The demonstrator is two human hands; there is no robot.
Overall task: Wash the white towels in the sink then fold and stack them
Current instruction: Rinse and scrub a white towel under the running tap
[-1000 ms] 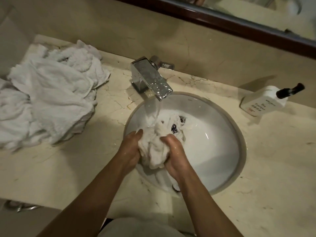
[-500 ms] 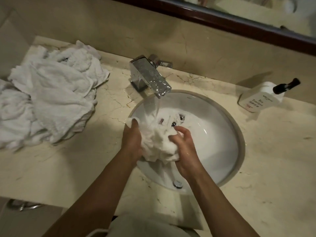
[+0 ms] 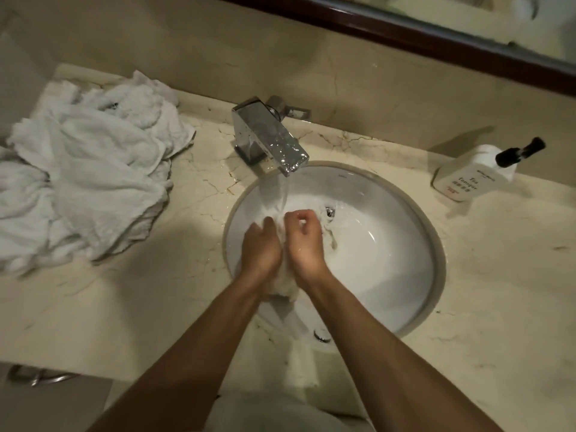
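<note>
1. Towel pile (image 3: 87, 182) lies crumpled on the bench (image 3: 156, 291), left.
2. Left hand (image 3: 260, 252) and right hand (image 3: 304, 244), fingers curled, squeeze a wet towel (image 3: 282, 286) in the sink (image 3: 389, 275) under the tap (image 3: 271, 140).
3. Bottle (image 3: 467, 179) stands right.

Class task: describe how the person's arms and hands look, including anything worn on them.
Both forearms are bare, with no sleeves in view. The left hand and right hand wear no gloves; no rings, watch or bracelets are visible. The fingers look wet.
</note>
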